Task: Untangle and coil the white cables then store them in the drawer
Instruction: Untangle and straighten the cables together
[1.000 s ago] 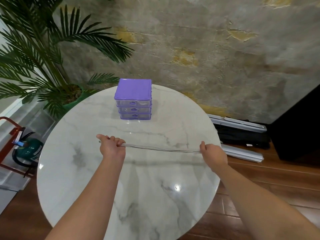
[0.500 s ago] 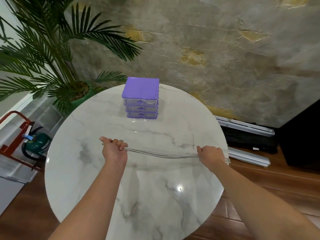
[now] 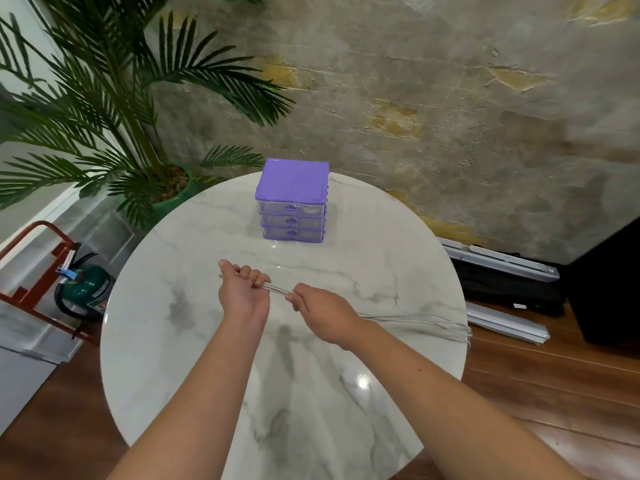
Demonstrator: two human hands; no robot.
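Gripping the white cables (image 3: pixel 415 322) above mid-table (image 3: pixel 173 341), left hand (image 3: pixel 242 292) fisted on one end, right hand (image 3: pixel 325 311) pinched on the bundle just beside it. Loose strands trail to the table's right edge and hang over. Purple drawer unit (image 3: pixel 292 202) stands near the far edge, all three drawers closed.

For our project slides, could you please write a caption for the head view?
Both hands, left hand and right hand, grip white cables over a marble table; purple drawer unit shut.
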